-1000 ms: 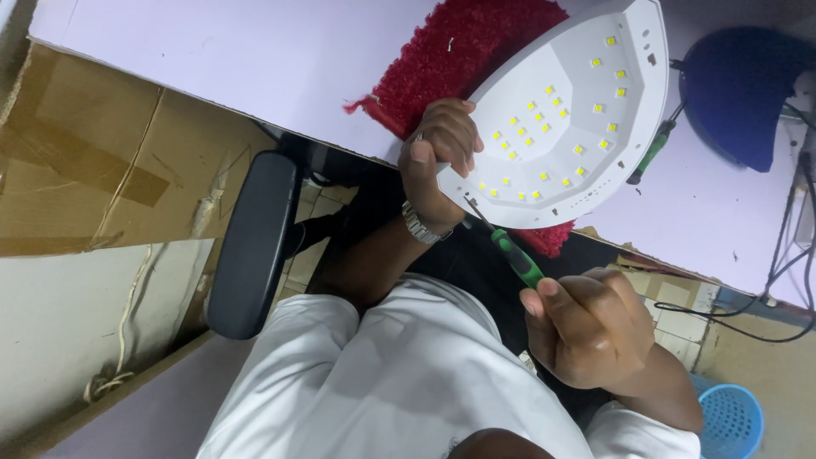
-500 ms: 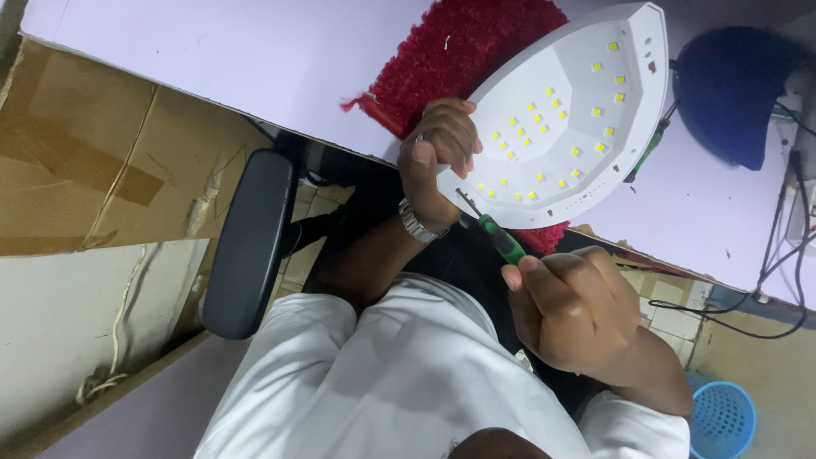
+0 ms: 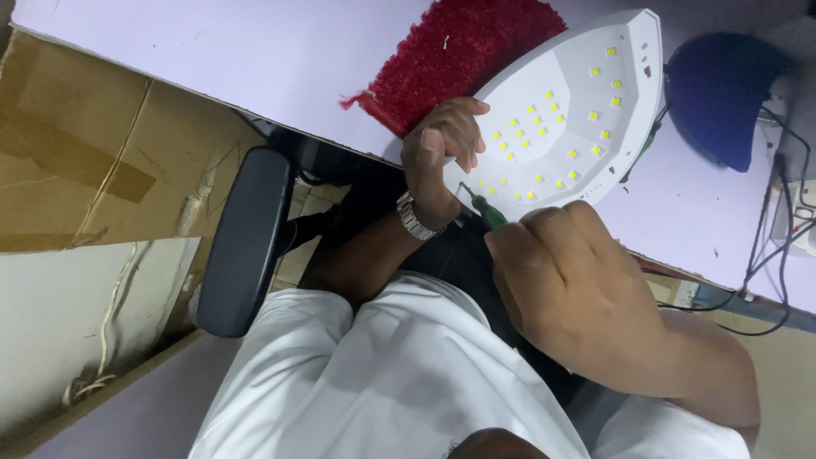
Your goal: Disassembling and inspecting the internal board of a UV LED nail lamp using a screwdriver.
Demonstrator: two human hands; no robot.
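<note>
Gripping the near rim of a white dome-shaped plastic lamp housing [image 3: 561, 119] studded with small yellow LED squares, the left hand [image 3: 442, 149] sits just left of frame centre, fingers curled over the edge and thumb pressed against the outer shell. A metal-link wristwatch [image 3: 414, 218] circles its wrist. The housing lies tilted with its hollow underside facing the camera, filling the upper right-centre of the frame and resting partly on a shaggy red cloth mat [image 3: 459, 55] on the pale lilac tabletop [image 3: 221, 51].

The right hand [image 3: 578, 289] is closed in a loose fist low and right of centre, wrapped round a slim green-handled screwdriver [image 3: 486, 211]. Only a short piece of the green handle and the thin metal shaft show beyond the fingers. The tool's long axis runs from lower right to upper left, and its tip meets the housing's lower rim, just right of the left hand's fingers. So the housing lies up and to the left of the right hand, along the line of the shaft, with the left hand much nearer the contact point.

A dark blue domed object [image 3: 722, 93] sits at the upper right, and a black padded chair armrest [image 3: 246, 242] stands left of centre.
</note>
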